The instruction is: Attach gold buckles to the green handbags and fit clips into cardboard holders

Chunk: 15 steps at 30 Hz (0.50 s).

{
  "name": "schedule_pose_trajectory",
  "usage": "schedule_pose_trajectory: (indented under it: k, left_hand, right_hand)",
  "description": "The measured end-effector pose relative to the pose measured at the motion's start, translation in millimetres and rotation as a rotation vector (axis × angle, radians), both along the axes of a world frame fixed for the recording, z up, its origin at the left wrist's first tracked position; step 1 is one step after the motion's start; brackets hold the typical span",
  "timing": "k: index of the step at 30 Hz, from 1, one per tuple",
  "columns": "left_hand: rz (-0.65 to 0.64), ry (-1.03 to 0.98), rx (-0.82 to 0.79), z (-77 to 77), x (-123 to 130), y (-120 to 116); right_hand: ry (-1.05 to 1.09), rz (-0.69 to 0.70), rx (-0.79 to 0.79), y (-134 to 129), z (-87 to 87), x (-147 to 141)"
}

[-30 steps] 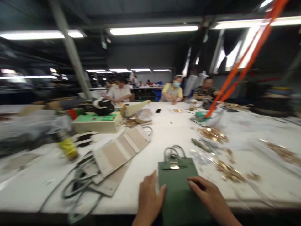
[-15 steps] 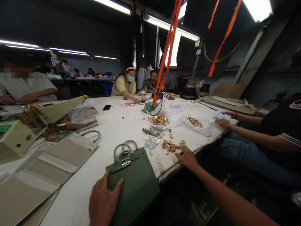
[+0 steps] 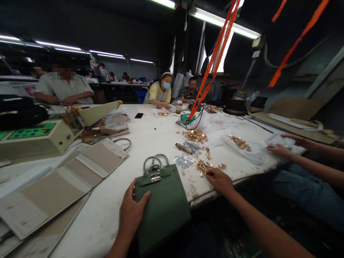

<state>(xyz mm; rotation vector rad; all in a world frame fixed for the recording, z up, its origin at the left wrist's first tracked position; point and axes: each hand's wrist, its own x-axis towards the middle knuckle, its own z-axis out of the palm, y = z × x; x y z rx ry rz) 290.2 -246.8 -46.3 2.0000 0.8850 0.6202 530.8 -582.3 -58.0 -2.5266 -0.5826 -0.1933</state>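
Note:
My left hand [image 3: 133, 211] grips the left edge of a green handbag [image 3: 163, 206], thumb on its front and fingers behind. The bag leans at the table's near edge, with two grey-wrapped handles and a metal clasp [image 3: 155, 177]. My right hand [image 3: 220, 182] is at the near edge of a small heap of gold metal fittings [image 3: 202, 167], fingers drawn together. Whatever lies between those fingertips is too small to make out. Beside the heap are clear plastic bits [image 3: 184, 161] and a short greenish-grey tool [image 3: 184, 148].
Flat beige bag pieces [image 3: 80, 172] lie at the left, near a cream machine [image 3: 40, 138]. Larger gold heaps [image 3: 195, 136] sit farther back. Orange strips [image 3: 215, 53] hang over the table. At the right, a co-worker's hands [image 3: 282, 150] hold white plastic; other people sit across.
The view has swung left, so things appear farther right. My right hand's fingers have closed together at the gold heap. My left hand stays on the handbag.

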Motion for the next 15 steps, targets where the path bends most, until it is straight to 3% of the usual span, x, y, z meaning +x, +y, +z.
schedule_pose_trajectory:
  k: [3,7,10,12,15]
  left_hand:
    - [-0.016,-0.041,-0.007,0.2,-2,-1]
    - [-0.069,-0.075,0.031,6.8,-5,-5]
    - [-0.063,-0.018,0.029,18.9,-11,-13]
    - [-0.033,0.009,0.006,26.3,-15,-21]
    - [0.001,0.028,-0.067,27.9,-19,-31]
  right_hand:
    - [-0.018,0.013,0.006,-1,4.3,-3]
    - [-0.106,0.059,0.206,4,19.6,-16]
    - [0.002,0.080,0.288,22,28.6,-37]
    - [0.121,0.182,0.305,43,24.1,-54]
    - [0.216,0.334,0.456,93,1.0,-80]
